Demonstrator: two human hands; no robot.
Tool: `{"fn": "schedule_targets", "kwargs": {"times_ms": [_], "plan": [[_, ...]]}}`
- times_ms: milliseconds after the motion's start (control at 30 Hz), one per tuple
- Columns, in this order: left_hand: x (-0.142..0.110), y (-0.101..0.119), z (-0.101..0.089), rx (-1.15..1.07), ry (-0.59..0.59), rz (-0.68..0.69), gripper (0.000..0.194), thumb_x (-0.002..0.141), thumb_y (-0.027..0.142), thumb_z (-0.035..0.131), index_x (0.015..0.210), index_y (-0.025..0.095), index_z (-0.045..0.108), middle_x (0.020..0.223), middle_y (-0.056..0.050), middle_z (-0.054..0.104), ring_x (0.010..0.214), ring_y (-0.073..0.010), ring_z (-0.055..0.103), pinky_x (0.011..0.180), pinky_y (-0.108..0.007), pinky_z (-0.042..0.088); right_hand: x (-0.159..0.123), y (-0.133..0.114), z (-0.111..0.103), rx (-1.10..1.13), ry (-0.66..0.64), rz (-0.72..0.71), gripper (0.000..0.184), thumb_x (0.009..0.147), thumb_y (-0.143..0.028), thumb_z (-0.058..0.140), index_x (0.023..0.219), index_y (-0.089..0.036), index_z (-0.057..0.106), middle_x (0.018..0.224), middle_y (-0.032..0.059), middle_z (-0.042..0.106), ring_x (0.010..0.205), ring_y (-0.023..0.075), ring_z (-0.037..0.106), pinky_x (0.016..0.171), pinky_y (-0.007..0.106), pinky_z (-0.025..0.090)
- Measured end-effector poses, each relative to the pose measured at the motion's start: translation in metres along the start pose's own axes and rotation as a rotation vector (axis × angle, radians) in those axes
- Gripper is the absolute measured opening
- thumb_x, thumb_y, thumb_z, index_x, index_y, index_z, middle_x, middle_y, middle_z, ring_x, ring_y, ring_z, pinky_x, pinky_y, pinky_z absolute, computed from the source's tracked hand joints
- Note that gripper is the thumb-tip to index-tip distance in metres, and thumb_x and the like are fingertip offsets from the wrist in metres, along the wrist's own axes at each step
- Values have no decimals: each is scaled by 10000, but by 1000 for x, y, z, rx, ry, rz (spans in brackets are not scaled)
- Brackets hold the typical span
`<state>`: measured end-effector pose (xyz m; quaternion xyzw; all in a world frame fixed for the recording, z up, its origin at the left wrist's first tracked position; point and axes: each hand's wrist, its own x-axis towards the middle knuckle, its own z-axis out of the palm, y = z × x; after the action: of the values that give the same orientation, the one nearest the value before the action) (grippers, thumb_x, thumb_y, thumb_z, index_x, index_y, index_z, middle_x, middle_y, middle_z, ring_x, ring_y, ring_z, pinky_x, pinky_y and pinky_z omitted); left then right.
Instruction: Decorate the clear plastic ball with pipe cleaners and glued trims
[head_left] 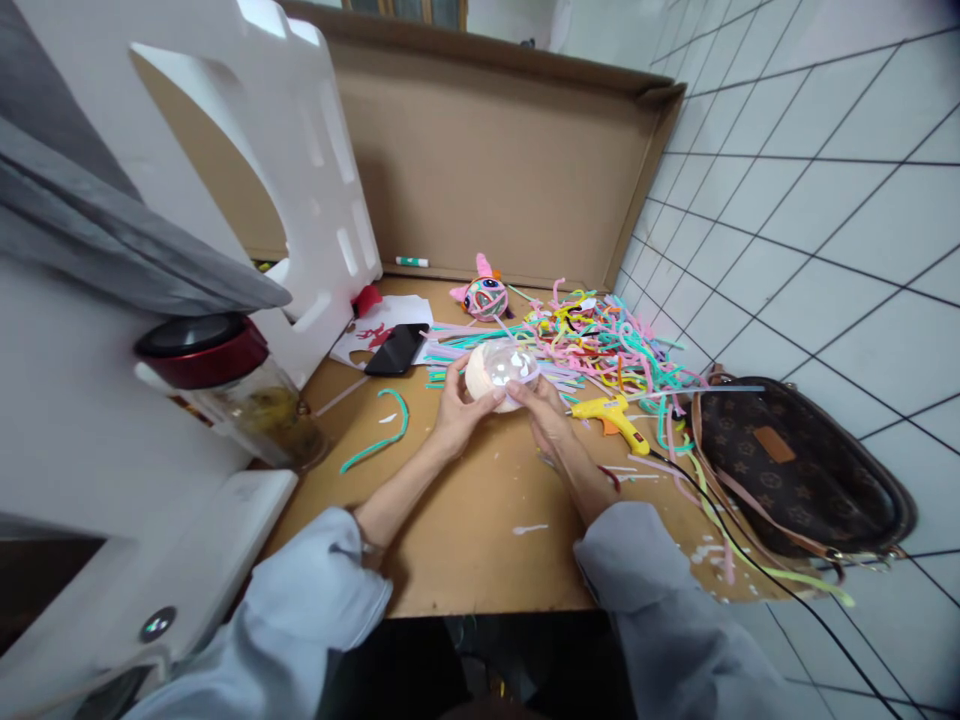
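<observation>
My left hand (459,402) and my right hand (546,412) both grip a clear plastic ball (501,372) with a pale peach part, held just above the cardboard work surface (465,510). A light purple pipe cleaner (529,378) runs around the ball under my right fingers. Behind the ball lies a heap of coloured pipe cleaners (600,345). A finished pink wrapped ball with ears and eyes (484,294) sits further back.
A yellow glue gun (609,416) lies right of my hands, its black cord trailing off the edge. A brown patterned bag (795,470) sits at right. A black phone (396,348), a green pipe cleaner (382,432), a red-lidded jar (232,385) and white foam (300,180) stand left.
</observation>
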<state>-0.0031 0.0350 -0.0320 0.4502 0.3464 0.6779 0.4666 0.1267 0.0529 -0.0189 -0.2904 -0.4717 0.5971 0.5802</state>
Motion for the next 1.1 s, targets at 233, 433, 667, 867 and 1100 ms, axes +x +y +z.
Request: {"fn": "schedule_targets", "kwargs": {"times_ms": [233,433,667,867,1100], "plan": [[-1,1,-3,-1,-103,31,908,541,454,901,1299,249,445,1338,-106,572,1208,-277,579,1009,-406,487,-2,-6,3,-14,23,2,585,567,-378,867,1102,-228,684,1066,41,761,1028,264,690,970,412,530],[0,1,-3,5,-110,30,930,520,459,905,1302,237,453,1356,-116,549,1235,-288,553,1025,-414,473,-6,-14,7,-9,37,13,594,559,-371,868,1104,-230,677,1075,36,759,1066,262,677,1019,419,497],[-1,4,-2,100,-36,55,869,563,461,880,1289,217,470,1282,-110,593,1174,-273,581,1000,-393,480,-8,-12,10,-6,28,29,568,581,-369,853,1100,-222,676,1073,47,759,1021,259,689,963,397,529],[-2,6,-2,126,-27,46,823,596,466,856,1282,215,475,1249,-101,604,1132,-261,594,976,-384,491,-9,-10,10,10,25,37,535,592,-338,848,1087,-224,680,1005,32,765,931,235,699,893,361,547],[-2,4,-2,150,-1,48,800,593,470,848,1266,220,493,1220,-88,611,1106,-259,601,959,-377,497,-9,-9,11,-27,31,39,514,591,-380,848,1053,-223,685,994,30,761,927,228,695,869,345,544]]}}
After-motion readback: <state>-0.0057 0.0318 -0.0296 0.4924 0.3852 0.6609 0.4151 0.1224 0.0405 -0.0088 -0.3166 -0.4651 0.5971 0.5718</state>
